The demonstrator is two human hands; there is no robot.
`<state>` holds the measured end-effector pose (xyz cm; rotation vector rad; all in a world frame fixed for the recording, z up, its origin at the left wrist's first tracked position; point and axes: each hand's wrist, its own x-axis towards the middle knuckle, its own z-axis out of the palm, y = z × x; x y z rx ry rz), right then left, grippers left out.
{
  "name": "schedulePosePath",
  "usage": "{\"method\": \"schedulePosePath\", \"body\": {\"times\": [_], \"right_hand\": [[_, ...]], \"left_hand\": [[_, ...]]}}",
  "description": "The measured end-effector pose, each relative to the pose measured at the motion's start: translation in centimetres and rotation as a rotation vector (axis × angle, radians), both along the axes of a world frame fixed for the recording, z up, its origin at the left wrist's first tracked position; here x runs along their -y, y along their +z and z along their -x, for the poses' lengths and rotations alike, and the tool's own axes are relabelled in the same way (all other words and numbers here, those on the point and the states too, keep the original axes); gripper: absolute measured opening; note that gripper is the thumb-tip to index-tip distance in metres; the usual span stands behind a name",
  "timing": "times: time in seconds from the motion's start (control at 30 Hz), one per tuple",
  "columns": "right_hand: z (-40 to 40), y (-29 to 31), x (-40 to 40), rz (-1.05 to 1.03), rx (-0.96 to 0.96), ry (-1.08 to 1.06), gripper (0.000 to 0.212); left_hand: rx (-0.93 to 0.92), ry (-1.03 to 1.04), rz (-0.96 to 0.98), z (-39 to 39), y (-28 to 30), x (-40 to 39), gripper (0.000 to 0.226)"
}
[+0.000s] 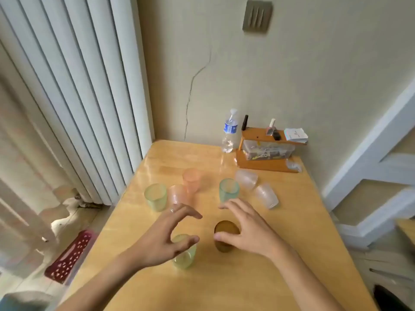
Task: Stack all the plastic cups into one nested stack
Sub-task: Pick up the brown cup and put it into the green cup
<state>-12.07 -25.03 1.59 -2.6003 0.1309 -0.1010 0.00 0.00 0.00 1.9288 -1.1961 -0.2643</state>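
Note:
Several translucent plastic cups stand on a wooden table (224, 286). My left hand (166, 239) hovers open over a pale green cup (185, 258), its thumb across the rim. My right hand (244, 230) is spread beside a brown cup (224, 230), thumb against its near side, fingers apart. Farther back stand a green cup (155, 197), a pink cup (177, 194), an orange-pink cup (191, 180) and a teal cup (228, 190). Two clear cups (246, 178) (266, 196) lie on their sides at the right.
At the table's far right stand a water bottle (229, 133) and a wooden organizer (267, 151) with small items; another clear cup (293, 166) lies beside it. Vertical blinds (78, 97) hang left. A red mat (71, 254) lies on the floor.

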Motion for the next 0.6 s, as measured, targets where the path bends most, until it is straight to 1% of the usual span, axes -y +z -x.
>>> {"method": "schedulePosePath", "body": {"times": [0.03,0.1,0.17,0.23,0.33,0.4,0.53,0.6], "right_hand": [[0.0,-1.9,0.0,0.001,0.002,0.01,0.077],[-0.2,-5.8,0.3,0.054,-0.012,-0.015,0.086],[-0.3,-8.9,0.4,0.052,0.0,-0.054,0.087],[-0.5,-10.8,0.3,0.011,0.052,-0.094,0.081],[-0.6,-12.4,-0.2,-0.044,0.167,-0.146,0.074],[-0.2,-13.2,-0.9,-0.079,0.225,-0.184,0.075],[0.8,-14.1,-2.1,-0.152,0.273,-0.272,0.086],[1.0,-14.0,-2.4,-0.186,0.268,-0.321,0.095]], "left_hand": [[0.023,-0.012,0.018,0.0,-1.8,-0.1,0.041],[0.109,-0.012,-0.005,-0.3,-4.9,-0.1,0.041],[0.161,-0.003,-0.004,-0.3,-7.4,0.0,0.043],[0.192,0.0,0.024,0.1,-8.9,0.2,0.049],[0.219,0.037,0.054,0.5,-10.3,0.8,0.056],[0.201,0.074,0.08,1.0,-10.9,0.9,0.061],[0.189,0.132,0.073,1.8,-11.4,0.6,0.069],[0.175,0.179,0.062,2.0,-11.6,0.2,0.085]]}}
